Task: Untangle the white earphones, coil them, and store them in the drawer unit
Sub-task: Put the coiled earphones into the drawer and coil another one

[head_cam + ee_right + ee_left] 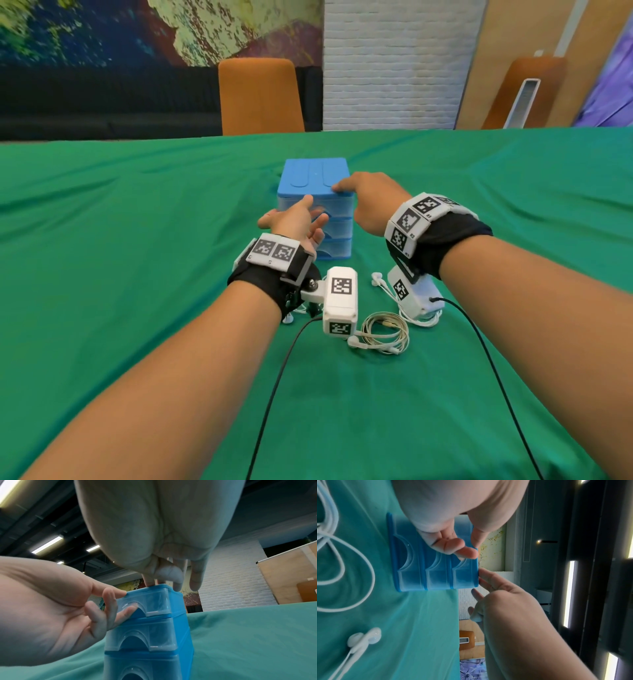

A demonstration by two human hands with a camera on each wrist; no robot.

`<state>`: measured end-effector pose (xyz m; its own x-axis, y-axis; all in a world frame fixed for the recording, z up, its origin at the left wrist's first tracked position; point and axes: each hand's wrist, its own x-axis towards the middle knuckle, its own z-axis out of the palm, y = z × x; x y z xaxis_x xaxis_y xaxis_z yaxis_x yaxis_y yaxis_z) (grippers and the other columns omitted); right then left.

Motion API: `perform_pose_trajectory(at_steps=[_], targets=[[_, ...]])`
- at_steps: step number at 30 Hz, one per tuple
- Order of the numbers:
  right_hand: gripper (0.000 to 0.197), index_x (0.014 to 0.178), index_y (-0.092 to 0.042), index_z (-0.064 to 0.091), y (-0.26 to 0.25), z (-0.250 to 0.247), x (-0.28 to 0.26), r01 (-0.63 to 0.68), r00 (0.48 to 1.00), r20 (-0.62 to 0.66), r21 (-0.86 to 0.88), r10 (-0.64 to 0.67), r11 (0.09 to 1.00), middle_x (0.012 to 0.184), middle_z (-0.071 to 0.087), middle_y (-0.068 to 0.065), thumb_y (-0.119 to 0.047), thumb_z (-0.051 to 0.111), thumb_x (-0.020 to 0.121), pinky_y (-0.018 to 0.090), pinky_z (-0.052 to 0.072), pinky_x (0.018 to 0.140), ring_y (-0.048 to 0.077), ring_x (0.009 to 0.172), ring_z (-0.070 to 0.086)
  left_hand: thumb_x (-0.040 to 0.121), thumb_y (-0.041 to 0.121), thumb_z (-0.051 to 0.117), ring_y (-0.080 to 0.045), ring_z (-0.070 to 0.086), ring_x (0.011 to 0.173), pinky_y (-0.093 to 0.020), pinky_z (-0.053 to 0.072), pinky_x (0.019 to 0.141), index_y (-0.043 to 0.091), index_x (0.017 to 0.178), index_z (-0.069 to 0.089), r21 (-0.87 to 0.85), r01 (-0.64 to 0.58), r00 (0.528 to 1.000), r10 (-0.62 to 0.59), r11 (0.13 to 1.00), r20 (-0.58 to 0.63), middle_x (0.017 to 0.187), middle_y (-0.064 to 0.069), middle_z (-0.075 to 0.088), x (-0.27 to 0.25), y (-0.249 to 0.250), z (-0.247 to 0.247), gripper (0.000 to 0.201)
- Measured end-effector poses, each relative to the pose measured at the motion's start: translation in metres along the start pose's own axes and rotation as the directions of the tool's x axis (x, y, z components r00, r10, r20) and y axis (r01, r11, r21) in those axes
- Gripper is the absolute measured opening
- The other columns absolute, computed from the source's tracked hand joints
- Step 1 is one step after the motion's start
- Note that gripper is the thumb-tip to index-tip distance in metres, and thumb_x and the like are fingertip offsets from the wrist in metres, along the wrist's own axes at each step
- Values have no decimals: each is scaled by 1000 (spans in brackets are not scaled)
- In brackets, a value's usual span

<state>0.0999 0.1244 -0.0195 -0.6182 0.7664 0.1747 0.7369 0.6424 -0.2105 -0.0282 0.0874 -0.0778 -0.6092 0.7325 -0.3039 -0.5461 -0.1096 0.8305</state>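
A blue three-drawer unit stands mid-table with all drawers closed. My left hand reaches at its front with straight fingers, and a fingertip lies in the top drawer's arched handle recess. My right hand rests straight fingers on the unit's top right edge. Neither hand holds anything. A coiled pair of white earphones lies on the cloth near me. Another white pair lies loose, partly hidden under my right wrist camera. An earbud and cable loops show in the left wrist view.
A green cloth covers the whole table. Two black camera cables trail toward me between my forearms. An orange chair stands beyond the far table edge.
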Motion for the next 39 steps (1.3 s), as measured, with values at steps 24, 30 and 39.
perform_pose_trajectory(at_steps=[24,30,39], targets=[[66,143,-25,53,-1,-9,-1,-31,999,29,14,31,999,151,47,8,11,37,90,29,46,80,34,122,57,86,26,67,-16,50,86,-32,36,73,16,105,53,492,-268,951,308,829,1,113,-2,53,-35,7,-49,25],[67,144,-26,52,0,-13,-3,-37,998,52,-10,38,999,152,45,10,11,36,91,27,44,76,34,119,59,70,26,58,-26,50,119,-44,44,101,26,134,46,691,-327,943,265,645,199,139,-6,45,-48,21,-49,65],[70,144,-25,52,0,-12,3,-26,997,69,-19,27,999,151,47,10,14,36,88,31,48,81,35,121,58,98,22,58,-14,22,151,-31,17,119,18,153,36,766,-628,769,260,136,584,163,-3,26,-33,54,-50,60]])
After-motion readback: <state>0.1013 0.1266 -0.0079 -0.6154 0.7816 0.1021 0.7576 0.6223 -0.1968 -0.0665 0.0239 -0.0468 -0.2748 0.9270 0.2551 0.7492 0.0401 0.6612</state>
